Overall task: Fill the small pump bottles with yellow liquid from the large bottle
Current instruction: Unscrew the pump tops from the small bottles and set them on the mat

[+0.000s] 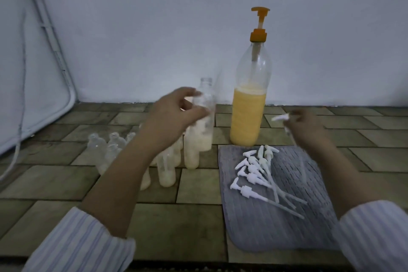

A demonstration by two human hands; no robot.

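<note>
Left hand (174, 115) has its grip clamped on a part-filled small bottle (202, 117), right hand (305, 127) pinches a pump (281, 117); steady the bottle upright, feed the tube straight in

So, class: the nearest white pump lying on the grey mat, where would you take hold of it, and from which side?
Probably at the ribbed collar of the nearest pump, pinched from above. It lies flat on the grey mat, the collar is its thickest part, and the thin tube trailing right looks too slender to grip, and it crosses other tubes.
</note>
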